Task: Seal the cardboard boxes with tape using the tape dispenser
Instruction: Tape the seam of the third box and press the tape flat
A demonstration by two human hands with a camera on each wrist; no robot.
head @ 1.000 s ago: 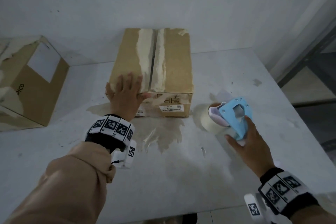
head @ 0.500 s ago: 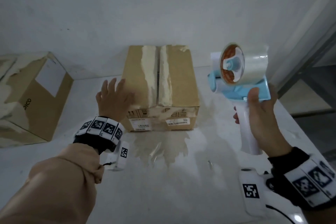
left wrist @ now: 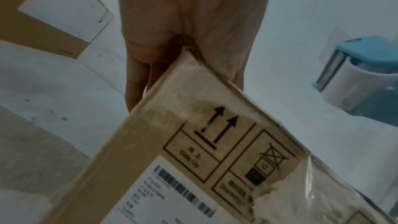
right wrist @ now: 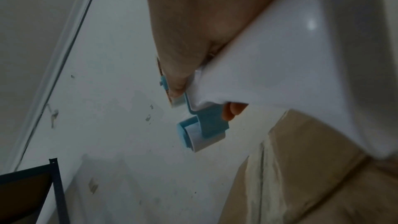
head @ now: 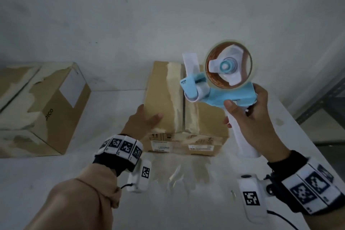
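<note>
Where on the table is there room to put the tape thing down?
Bare table lies right of the middle box, toward the far right edge. There is also a bare strip between the middle box and the left box. Just in front of the middle box a patch of tape residue lies, with both hands nearby.

We see dim, flat, cool-toned light in all three views, with no distinct source and only soft shadows. The head view bends straight lines at its edges and is mildly soft throughout. The left wrist view is blurred, though the print on the cardboard box (left wrist: 215,159) stays partly legible. The right wrist view is blurred, with a small glare spot on the tape dispenser (right wrist: 310,23) handle.
</note>
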